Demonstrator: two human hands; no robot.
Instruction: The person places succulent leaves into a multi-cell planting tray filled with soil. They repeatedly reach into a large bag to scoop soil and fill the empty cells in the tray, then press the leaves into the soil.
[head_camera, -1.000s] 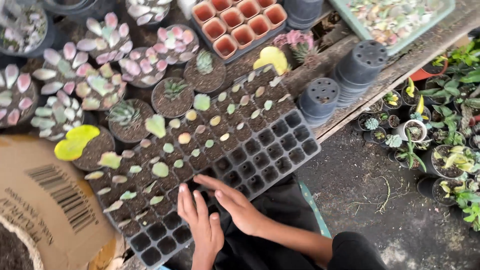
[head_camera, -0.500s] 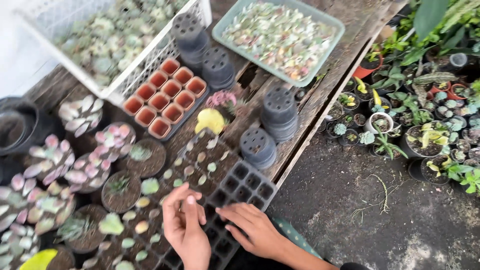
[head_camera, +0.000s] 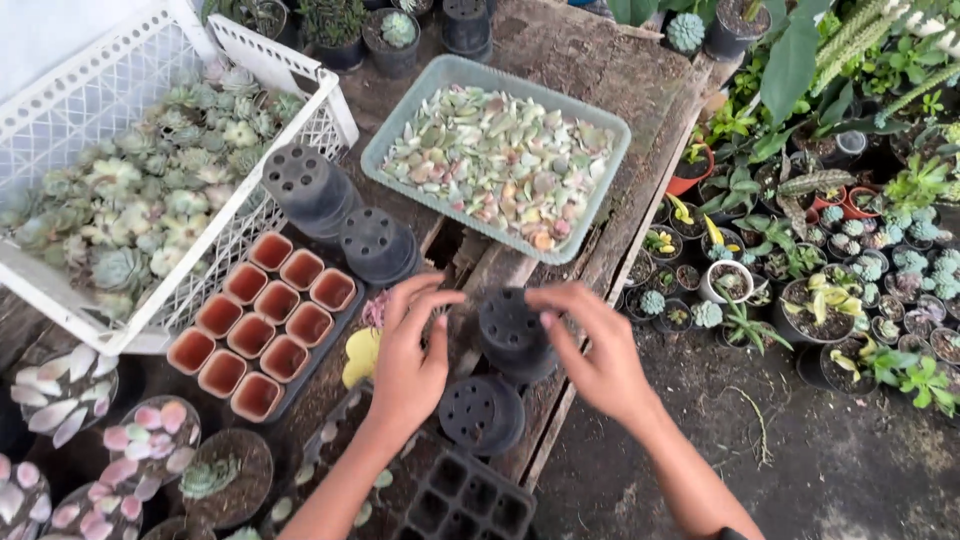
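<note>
Left hand (head_camera: 408, 360): fingers spread open, holding nothing, poised just left of the stack.
Right hand (head_camera: 598, 352): open, fingertips curled toward the stack's right side; contact cannot be told.
Stack of black pots (head_camera: 513, 334): upside down, nested, standing on the wooden table (head_camera: 590, 60) between both hands.
Neighbouring stack (head_camera: 481, 412): just below, likewise inverted.
Green tray of leaf cuttings (head_camera: 497, 150): beyond the hands, within easy reach.
</note>
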